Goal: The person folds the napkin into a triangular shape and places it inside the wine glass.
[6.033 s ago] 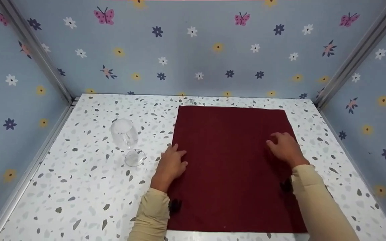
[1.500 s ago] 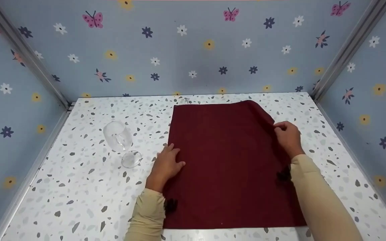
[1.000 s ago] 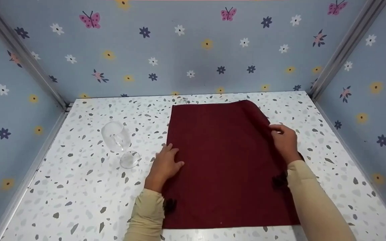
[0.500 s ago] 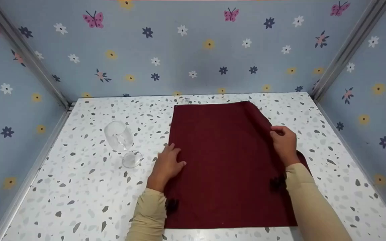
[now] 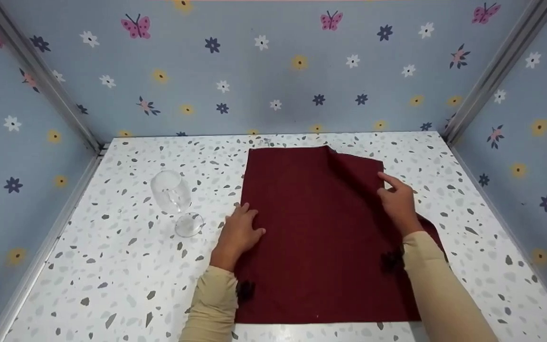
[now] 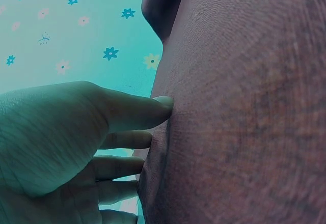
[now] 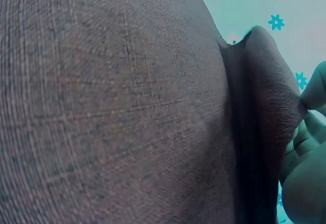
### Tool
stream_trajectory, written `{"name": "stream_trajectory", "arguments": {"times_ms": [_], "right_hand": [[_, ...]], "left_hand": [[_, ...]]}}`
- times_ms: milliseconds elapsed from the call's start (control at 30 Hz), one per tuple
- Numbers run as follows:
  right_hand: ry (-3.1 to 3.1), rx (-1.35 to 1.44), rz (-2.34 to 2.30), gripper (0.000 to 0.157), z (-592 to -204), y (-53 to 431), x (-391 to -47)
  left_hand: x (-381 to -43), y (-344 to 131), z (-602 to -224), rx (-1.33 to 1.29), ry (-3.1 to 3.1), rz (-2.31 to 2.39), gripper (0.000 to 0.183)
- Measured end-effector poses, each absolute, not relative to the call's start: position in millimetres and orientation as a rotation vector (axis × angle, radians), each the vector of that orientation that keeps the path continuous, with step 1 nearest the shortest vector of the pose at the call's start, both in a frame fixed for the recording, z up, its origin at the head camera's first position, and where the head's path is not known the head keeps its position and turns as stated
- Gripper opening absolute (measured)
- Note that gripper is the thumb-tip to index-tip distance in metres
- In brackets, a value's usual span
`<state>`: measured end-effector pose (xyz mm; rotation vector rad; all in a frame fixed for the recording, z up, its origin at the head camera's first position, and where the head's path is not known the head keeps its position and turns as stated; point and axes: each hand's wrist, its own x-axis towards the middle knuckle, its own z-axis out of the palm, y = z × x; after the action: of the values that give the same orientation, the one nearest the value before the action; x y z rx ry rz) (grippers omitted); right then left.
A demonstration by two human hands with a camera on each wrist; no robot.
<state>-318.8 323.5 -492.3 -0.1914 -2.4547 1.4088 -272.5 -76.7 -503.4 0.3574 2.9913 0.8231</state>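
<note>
A dark red cloth (image 5: 311, 237) lies spread over the speckled table. Its right side is raised into a long ridge (image 5: 349, 178), with the far right corner hanging beyond it. My right hand (image 5: 398, 204) pinches the raised right edge between thumb and index finger; the right wrist view shows the cloth bunched up (image 7: 272, 86) at the fingertips. On the left edge rests my left hand (image 5: 239, 235), fingers spread and thumb on the fabric. In the left wrist view the left thumb (image 6: 137, 111) touches the cloth beside a small raised fold.
A clear stemmed glass (image 5: 171, 192) lies on its side on the table, left of the cloth and beyond my left hand. Flower-patterned panels (image 5: 273, 76) enclose the table at the back and both sides, joined by metal corner rails.
The right side of the cloth was flat six seconds ago. My right hand has since lifted its edge, and the ridge at the far side has shifted left. My left hand stays in place.
</note>
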Motion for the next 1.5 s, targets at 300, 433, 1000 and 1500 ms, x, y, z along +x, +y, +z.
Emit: {"name": "stream_trajectory", "arguments": {"times_ms": [300, 433, 1000, 1500], "right_hand": [[-2.416, -0.102, 1.402, 0.05, -486, 316, -316], [-2.376, -0.086, 1.427, 0.035, -485, 313, -314], [-2.32, -0.103, 1.357, 0.032, -483, 298, -307], [-2.23, -0.071, 1.511, 0.025, -485, 279, -289]], "left_hand": [[-271, -78, -502, 0.354, 2.999, 0.843, 0.051], [-271, -77, -501, 0.346, 2.996, 0.838, 0.052], [-270, -78, -506, 0.343, 2.98, 0.817, 0.052], [-271, -77, -503, 0.359, 3.009, 0.808, 0.052]]}}
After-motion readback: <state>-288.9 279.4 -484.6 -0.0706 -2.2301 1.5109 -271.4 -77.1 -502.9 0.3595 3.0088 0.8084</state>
